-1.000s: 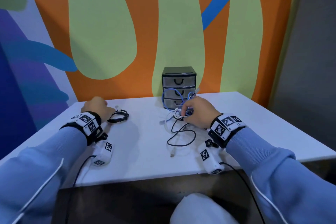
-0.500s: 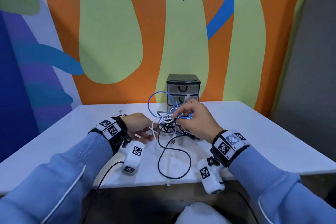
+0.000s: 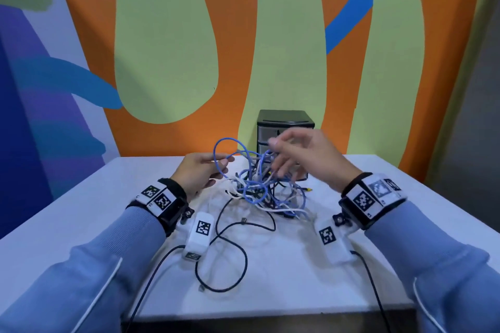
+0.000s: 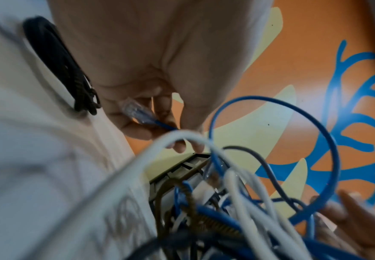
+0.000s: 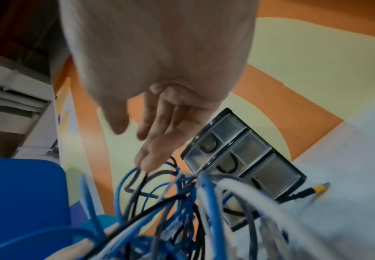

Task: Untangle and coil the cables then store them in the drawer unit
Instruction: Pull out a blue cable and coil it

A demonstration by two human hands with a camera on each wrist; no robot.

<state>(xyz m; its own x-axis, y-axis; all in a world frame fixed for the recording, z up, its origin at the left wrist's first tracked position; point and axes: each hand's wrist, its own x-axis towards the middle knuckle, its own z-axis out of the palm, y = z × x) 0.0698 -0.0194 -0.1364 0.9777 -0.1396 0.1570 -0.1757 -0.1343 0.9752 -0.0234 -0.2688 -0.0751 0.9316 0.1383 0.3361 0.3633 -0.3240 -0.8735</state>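
A tangle of blue, white, grey and black cables [image 3: 259, 186] lies mid-table in front of the small three-drawer unit [image 3: 285, 121], whose drawers are closed [image 5: 244, 158]. My left hand [image 3: 224, 163] pinches the blue cable [image 3: 220, 151] just behind its clear plug [image 4: 137, 112]; a blue loop arches up from there. My right hand [image 3: 278, 154] hovers blurred over the tangle with fingers spread, fingertips [image 5: 146, 163] touching the top strands and gripping nothing. A coiled black cable [image 4: 59, 65] lies on the table to the left of my left hand.
A loose black cable [image 3: 232, 251] trails from the tangle toward the table's front edge [image 3: 270, 311]. A yellow-tipped plug [image 5: 318, 189] lies beside the drawer unit. The painted wall stands right behind the unit. White table surface [image 3: 81, 211] shows on the left.
My left hand left the coiled black cable, crossed to the tangle and took hold of the blue cable. My right hand let go of the strands it pinched and spread open.
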